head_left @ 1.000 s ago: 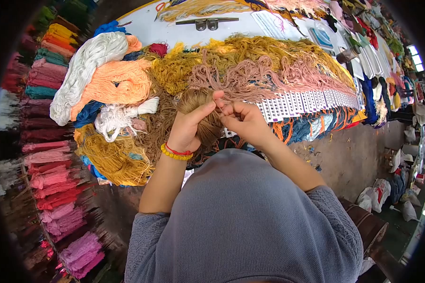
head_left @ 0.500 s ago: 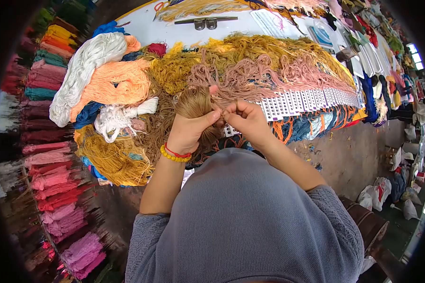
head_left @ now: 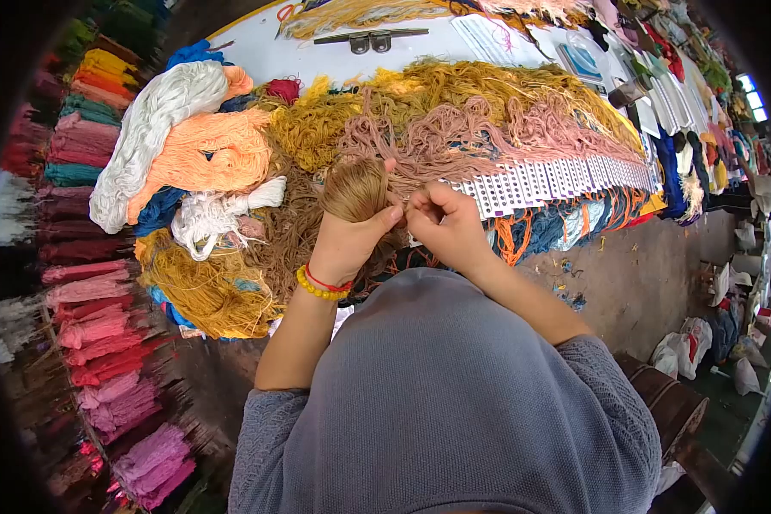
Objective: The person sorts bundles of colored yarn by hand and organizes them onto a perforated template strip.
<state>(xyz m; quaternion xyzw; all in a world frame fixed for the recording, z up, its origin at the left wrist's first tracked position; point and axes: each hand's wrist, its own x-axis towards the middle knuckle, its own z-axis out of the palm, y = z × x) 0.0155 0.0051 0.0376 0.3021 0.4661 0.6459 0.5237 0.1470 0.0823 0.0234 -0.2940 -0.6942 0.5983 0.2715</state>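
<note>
A glossy light-brown skein of thread (head_left: 354,190) is gripped in my left hand (head_left: 351,240), draped over its back with the thumb and fingertips pointing right. Just to the right, my right hand (head_left: 445,224) is closed in a pinch, its fingertips close to those of the left; whatever lies between them is too small to make out. Beyond the hands spread dusty-pink yarn hanks (head_left: 454,137), and white cards with rows of dark dots (head_left: 531,188) lie along the front of the yarn pile. Brown yarn (head_left: 287,224) lies left of my left hand.
Peach yarn (head_left: 218,154) and white skeins (head_left: 150,128) are heaped at the left, mustard yarn (head_left: 206,287) below them. A metal clip bar (head_left: 371,39) and orange scissors (head_left: 285,13) lie at the back. Colourful hanks (head_left: 98,325) line a rack at far left.
My right hand has shifted slightly, its fingertips a little farther from the left hand's. My left hand still holds the brown skein, now turned slightly.
</note>
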